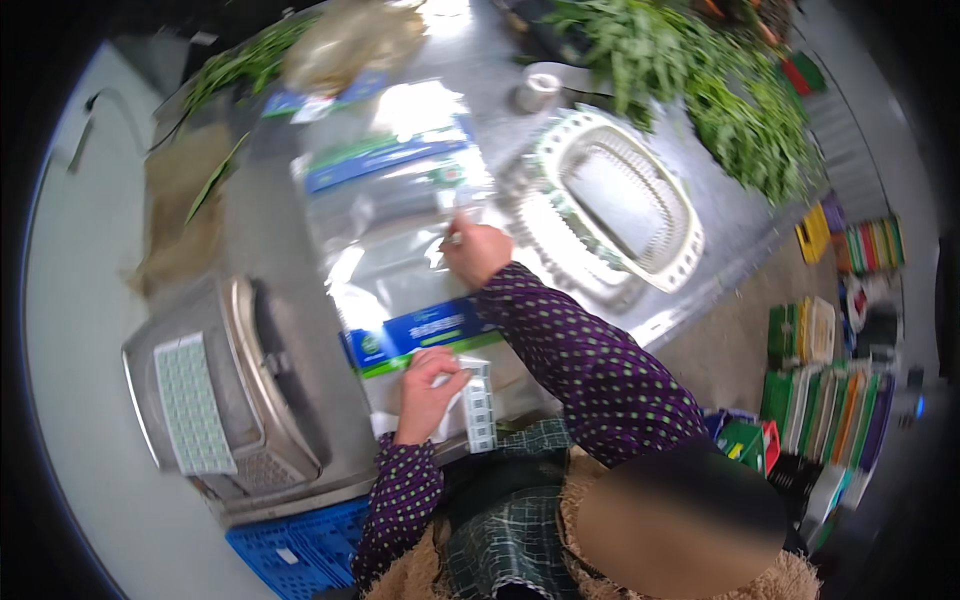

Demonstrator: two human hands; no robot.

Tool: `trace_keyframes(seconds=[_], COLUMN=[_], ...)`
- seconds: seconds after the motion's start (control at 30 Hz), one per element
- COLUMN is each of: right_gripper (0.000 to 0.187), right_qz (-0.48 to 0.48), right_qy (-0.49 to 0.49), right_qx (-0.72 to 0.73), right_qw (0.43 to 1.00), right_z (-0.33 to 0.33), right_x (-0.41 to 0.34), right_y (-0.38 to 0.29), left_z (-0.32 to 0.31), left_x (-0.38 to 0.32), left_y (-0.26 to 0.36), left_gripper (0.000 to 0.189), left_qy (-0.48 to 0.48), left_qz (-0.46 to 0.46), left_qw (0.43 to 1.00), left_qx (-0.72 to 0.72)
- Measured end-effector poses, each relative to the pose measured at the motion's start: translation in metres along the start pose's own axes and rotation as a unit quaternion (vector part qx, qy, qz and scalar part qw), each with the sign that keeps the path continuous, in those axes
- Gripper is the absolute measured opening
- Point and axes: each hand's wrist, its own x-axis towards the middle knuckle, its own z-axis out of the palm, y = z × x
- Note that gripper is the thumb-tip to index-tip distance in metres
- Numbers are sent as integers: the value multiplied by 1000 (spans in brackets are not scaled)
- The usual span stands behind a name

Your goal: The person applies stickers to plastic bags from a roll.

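Note:
My left hand (pixel 427 390) pinches a strip of printed labels (pixel 480 409) on white backing, close to the table's front edge. Beneath and ahead of it lie clear plastic bags (pixel 390 281) with blue and green printed bands, overlapping one another. Over the middle of these bags is my right hand (pixel 480 251), its fingertips drawn together at the shiny film. A small pale spot shows at those fingertips; blur hides whether it is a held piece or glare. The right forearm crosses part of the lowest blue band.
White plastic baskets (pixel 675 255) are stacked to the right, beside a tape roll (pixel 538 91). Leafy greens (pixel 697 90) cover the far right corner. At left stands a metal-cased device (pixel 247 390) bearing a label sheet. A blue crate (pixel 300 547) sits below the table.

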Motion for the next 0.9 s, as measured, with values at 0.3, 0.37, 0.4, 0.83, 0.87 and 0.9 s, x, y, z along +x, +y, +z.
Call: trace_keyframes(seconds=[0.3, 0.37, 0.4, 0.83, 0.87, 0.9], right_gripper=[21, 25, 26, 23, 26, 30], right_qz=[369, 406, 403, 89, 18, -51], right_qy=[126, 185, 187, -235, -258, -229], right_qx=[595, 600, 605, 414, 302, 176], right_qw=[703, 664, 661, 875, 918, 956], right_z=[-111, -120, -122, -142, -135, -118], right_x=[-120, -122, -119, -63, -42, -22], right_y=[58, 75, 81, 36, 24, 24], left_z=[3, 5, 5, 1, 0, 1], left_x=[0, 0, 0, 0, -2, -1], left_y=[0, -1, 0, -4, -4, -3], left_gripper=[12, 12, 12, 15, 13, 13], left_qy=[1, -1, -4, 2, 4, 6], left_qz=[-16, -16, -17, 1, -15, -7], left_qw=[1000, 1000, 1000, 1000, 1000, 1000], left_qx=[-4, 0, 3, -9, -10, -9])
